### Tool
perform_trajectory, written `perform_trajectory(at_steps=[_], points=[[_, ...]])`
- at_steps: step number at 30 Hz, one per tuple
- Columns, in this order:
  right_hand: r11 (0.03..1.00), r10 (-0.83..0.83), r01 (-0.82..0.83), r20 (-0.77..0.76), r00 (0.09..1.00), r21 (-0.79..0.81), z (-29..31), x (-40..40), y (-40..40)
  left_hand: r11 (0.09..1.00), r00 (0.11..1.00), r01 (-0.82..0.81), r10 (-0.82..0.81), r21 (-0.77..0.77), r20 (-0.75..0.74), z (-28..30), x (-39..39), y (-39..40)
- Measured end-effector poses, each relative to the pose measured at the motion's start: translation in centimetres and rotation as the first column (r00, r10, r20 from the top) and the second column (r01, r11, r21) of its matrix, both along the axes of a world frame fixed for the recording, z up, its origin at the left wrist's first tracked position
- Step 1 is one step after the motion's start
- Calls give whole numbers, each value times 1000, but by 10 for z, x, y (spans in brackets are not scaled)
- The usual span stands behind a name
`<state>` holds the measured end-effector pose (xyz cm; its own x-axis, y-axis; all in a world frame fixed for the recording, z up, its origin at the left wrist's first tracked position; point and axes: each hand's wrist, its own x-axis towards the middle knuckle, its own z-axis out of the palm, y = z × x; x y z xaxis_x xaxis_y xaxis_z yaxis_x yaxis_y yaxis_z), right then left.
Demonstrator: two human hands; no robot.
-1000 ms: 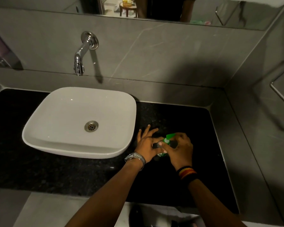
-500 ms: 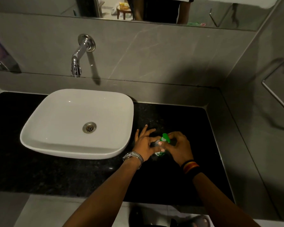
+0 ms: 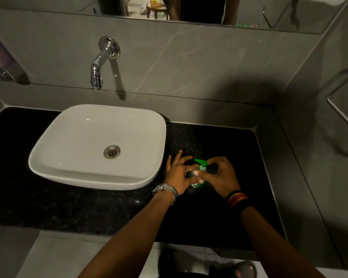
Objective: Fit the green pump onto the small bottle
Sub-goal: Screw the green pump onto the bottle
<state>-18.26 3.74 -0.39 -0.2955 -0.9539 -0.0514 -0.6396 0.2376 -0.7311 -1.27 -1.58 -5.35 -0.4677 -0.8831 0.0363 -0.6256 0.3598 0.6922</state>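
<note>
The small bottle [image 3: 197, 185] stands on the black counter [image 3: 219, 217] to the right of the basin, mostly hidden by my hands; only a bit of its green and white label shows. The green pump [image 3: 201, 163] sits at its top, spout pointing left. My left hand [image 3: 179, 175] pinches the bottle's neck with thumb and one finger, the other fingers spread. My right hand [image 3: 222, 175] wraps around the pump's collar from the right.
A white basin [image 3: 54, 157] sits on the counter to the left, under a chrome wall tap [image 3: 100, 63]. Grey tiled walls close off the back and right. A metal rail [image 3: 342, 115] is on the right wall. A mirror runs along the top.
The pump's spout has swung round under my right hand and now points left. Both hands stay on the bottle in the same spot.
</note>
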Motion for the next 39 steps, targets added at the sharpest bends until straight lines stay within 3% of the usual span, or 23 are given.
perform_trajectory(at_steps=[4, 10, 14, 21, 25, 31, 36, 39], points=[[995, 94, -89, 119, 988, -49, -3, -6, 5, 999, 999, -33, 33, 7, -20, 0, -2, 5], [1000, 6, -6, 93, 996, -5, 4, -9, -1, 999, 999, -33, 33, 7, -25, -2, -3, 3], [992, 122, -124, 200, 972, -6, 1, -12, 0, 1000, 1000, -20, 20, 15, -13, -1, -3, 2], [989, -126, 114, 137, 983, 89, -7, 1, 2, 999, 999, -35, 35, 3, -8, -1, -4, 5], [999, 8, -16, 277, 961, 27, -11, -1, 7, 999, 999, -45, 45, 7, -13, -2, -4, 6], [996, -91, 91, 155, 984, 6, -11, 3, 3, 999, 999, -46, 46, -2, -4, -1, -4, 4], [992, 116, -111, 90, 989, -54, -12, -4, 3, 998, 998, -56, 56, -11, -9, -1, -5, 5], [996, 67, -64, 32, 997, -67, -11, -3, 0, 998, 998, -56, 55, -12, -7, -1, -5, 6]])
